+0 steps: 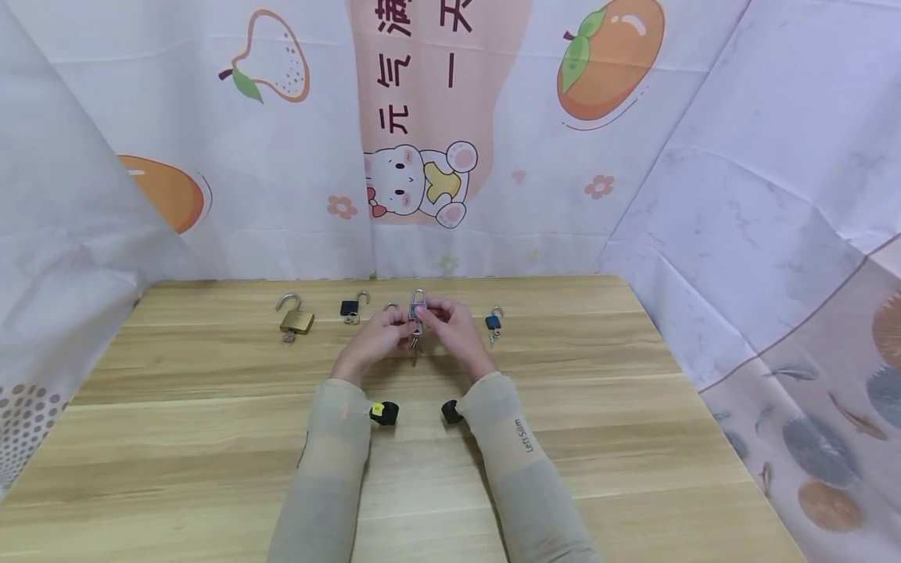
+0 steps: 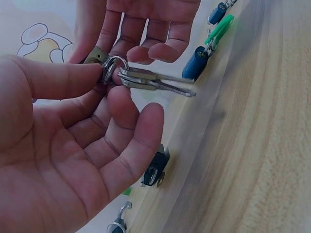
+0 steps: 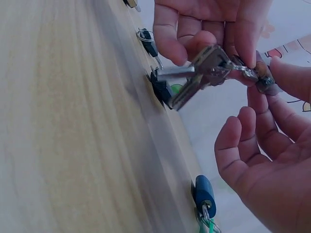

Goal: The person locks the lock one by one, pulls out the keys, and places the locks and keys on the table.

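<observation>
A padlock, seemingly unfinished, is being pinched by right fingers, its ring by left fingers; other padlocks are lying open

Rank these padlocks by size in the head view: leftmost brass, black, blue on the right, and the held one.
1. Brass padlock
2. Black padlock and blue padlock: too alike to rank
Held padlock: unranked, as it is partly covered
</observation>
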Tool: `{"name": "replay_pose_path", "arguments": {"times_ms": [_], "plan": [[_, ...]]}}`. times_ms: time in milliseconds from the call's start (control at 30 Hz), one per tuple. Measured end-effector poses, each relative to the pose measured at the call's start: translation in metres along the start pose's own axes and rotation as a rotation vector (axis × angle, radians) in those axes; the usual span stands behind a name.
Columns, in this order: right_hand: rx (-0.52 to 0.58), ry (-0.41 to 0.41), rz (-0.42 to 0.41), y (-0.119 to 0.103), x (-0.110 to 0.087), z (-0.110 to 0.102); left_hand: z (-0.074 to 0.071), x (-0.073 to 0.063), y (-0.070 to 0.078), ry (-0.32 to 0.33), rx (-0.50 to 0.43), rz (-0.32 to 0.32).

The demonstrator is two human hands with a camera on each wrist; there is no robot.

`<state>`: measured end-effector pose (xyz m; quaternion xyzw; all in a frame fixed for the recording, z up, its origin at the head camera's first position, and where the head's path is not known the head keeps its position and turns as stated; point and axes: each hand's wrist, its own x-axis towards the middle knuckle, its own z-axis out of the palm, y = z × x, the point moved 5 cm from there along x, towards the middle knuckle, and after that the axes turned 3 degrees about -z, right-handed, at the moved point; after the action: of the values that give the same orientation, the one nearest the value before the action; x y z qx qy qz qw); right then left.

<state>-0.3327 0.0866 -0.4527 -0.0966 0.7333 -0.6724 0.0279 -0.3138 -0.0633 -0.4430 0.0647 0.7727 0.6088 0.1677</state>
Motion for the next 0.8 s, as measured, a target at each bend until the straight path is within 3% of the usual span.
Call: {"name": "replay_pose_path", "arguments": {"times_ms": [300, 467, 567, 700, 800], "plan": [[0.015, 0.027, -0.005, -0.001, -0.001, -0.005, 0.001, -0.001, -0.001, -0.048, 0.003, -0.017], [0.180, 0.238, -0.006, -0.010, -0.002, -0.023, 0.003, -0.004, -0.007, -0.136, 0.070, -0.060], [0.264, 0.332, -0.031, -0.016, -0.004, -0.033, 0.002, -0.005, -0.008, -0.137, 0.077, -0.061], [0.266, 0.308, -0.022, -0.017, -0.003, -0.032, 0.000, -0.005, -0.007, -0.091, 0.039, -0.064], [0.255, 0.284, -0.016, -0.016, -0.002, -0.029, -0.001, -0.004, -0.008, -0.092, 0.031, -0.072]]}}
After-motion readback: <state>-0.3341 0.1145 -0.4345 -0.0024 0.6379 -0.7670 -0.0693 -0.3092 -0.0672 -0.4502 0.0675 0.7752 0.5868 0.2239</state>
